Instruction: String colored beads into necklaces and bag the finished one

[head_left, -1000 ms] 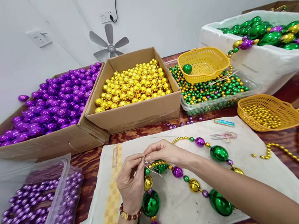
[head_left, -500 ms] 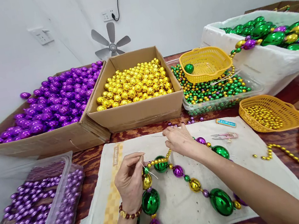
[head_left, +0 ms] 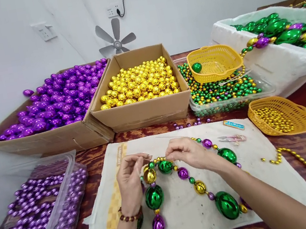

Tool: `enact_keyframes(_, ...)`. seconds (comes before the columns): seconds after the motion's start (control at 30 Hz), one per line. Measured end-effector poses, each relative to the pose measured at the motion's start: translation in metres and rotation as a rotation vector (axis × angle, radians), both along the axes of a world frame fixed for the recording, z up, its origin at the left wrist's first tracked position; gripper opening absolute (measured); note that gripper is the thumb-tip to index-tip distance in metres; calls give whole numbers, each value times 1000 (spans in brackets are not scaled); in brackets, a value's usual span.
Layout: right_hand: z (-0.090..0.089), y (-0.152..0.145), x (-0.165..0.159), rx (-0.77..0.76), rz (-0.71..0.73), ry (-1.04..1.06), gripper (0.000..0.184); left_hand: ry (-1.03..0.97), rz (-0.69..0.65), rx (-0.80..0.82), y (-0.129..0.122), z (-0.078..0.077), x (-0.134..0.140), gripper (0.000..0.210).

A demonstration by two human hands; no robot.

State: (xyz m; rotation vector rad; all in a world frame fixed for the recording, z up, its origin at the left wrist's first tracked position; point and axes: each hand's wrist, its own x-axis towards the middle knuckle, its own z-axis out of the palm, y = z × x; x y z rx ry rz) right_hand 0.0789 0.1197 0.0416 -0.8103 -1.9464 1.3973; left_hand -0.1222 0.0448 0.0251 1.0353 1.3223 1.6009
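Note:
My left hand, a beaded bracelet on its wrist, is closed with thumb and finger pinching a thin pale thread. My right hand is closed in a pinch at the end of a short strand of small gold beads. That strand arches between my hands, just above a big green bead. Around them lies a garland of large green, gold and purple beads on a white cloth. The thread's full path is hidden by my fingers.
Behind the cloth stand boxes of purple beads and gold beads. Snips and a small blue packet lie on the cloth's right. A yellow basket, gold bead strands and a left-hand tub of purple beads flank it.
My right hand has come down and left to the gold bead strand. The pale thread ends at my left hand show less. The view has shifted slightly.

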Motion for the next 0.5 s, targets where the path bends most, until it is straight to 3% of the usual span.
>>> enact_keyframes(0.13, -15, -12, 14, -30, -11, 20, 14, -327, -71, -67, 0, -1, -4, 11)
enact_keyframes(0.27, -13, -16, 10, -116, -29, 138, 16, -418, -148, -104, 4, 3, -1, 13)
enact_keyframes(0.43, -6, -21, -8, -499, 92, 578, 18, -429, -241, -165, 10, 10, 0, 17)
enact_keyframes(0.5, -12, -22, -13, -570, 81, 591, 20, -379, -253, -170, 13, 12, 0, 18)
